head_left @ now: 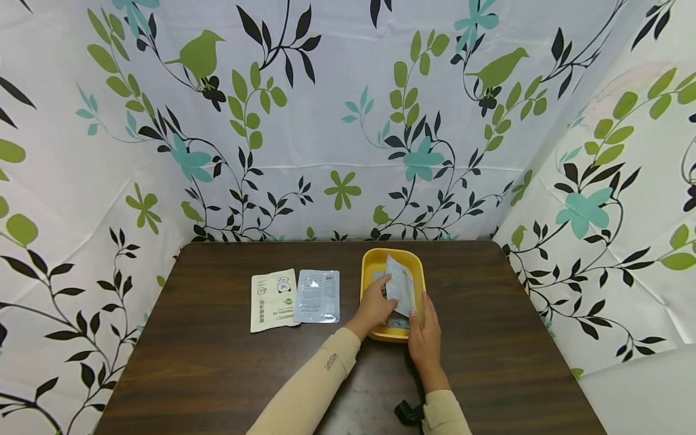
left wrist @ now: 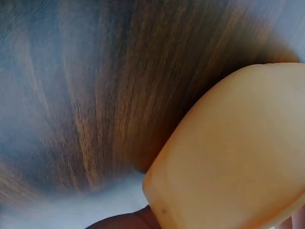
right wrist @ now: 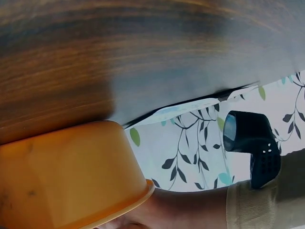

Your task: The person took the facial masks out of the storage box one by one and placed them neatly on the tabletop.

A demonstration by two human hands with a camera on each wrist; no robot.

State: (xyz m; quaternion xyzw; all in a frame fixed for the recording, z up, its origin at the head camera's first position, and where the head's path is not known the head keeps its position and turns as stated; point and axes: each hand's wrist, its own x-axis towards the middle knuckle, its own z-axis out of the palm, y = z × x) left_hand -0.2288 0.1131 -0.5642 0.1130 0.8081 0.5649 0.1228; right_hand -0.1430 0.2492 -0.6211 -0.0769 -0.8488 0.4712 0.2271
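Note:
A yellow plastic bin (head_left: pixel 365 266) stands toward the back of the table, with thin flat packets lying inside it. My left hand (head_left: pixel 375 305) reaches over the bin's left side and pinches a pale blue-white packet (head_left: pixel 401 284) between thumb and fingers. That packet stands tilted, its top corner near the far rim. Along the right wall, my right hand (head_left: pixel 426 338) holds the bin's side, thumb over the rim and fingers outside. The right wrist view shows the bin's outer wall (right wrist: pixel 71 176) close up, with that hand at its rim. Beneath the packet, a bluish packet (head_left: pixel 399 322) shows partly.
Left of the bin, a cream printed sachet (head_left: pixel 272 302) and a silvery-blue sachet (head_left: pixel 318 296) lie side by side on the dark wooden table (head_left: pixel 206 374). Patterned cloth (head_left: pixel 326 121) hangs behind and on both sides. A black wrist camera (head_left: pixel 408 414) sits by the right sleeve.

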